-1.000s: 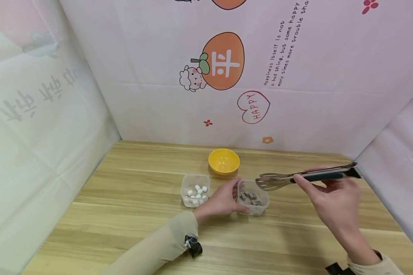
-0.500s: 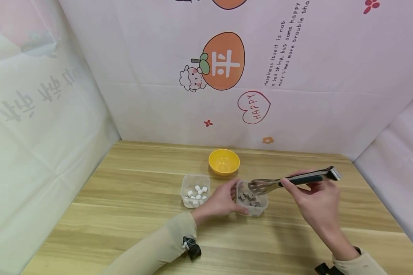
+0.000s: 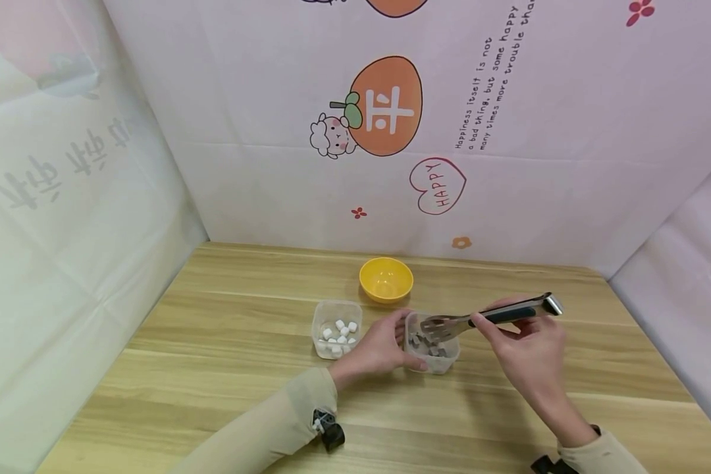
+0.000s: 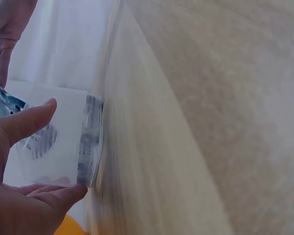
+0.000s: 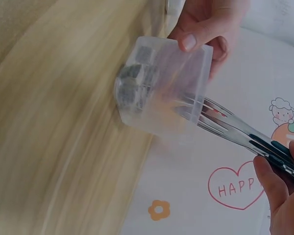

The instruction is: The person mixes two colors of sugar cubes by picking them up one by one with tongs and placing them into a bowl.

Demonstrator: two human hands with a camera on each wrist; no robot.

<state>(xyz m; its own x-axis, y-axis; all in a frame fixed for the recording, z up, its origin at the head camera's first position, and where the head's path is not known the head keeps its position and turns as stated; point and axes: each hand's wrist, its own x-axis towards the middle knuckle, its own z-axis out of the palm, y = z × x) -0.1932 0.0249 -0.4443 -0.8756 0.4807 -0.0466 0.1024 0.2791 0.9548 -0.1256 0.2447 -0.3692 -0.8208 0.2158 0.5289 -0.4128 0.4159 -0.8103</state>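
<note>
My left hand grips the left side of a clear plastic container, thumb at the front and fingers behind. Several small dark grey cubes lie on its bottom. My right hand holds a pair of metal tongs with dark handle grips, fingers on one side and thumb on the other. The slotted tong heads reach down inside the container's mouth, above the cubes; the right wrist view shows the tips through the clear wall, with a gap between them and the cubes.
A second clear container with several white cubes stands to the left of my left hand. Behind both containers sits a yellow bowl. White printed sheets wall the wooden table at the back and sides.
My right hand has moved left and slightly down, bringing the tongs from over the container's right rim into its mouth. The left hand and container have shifted very slightly left.
</note>
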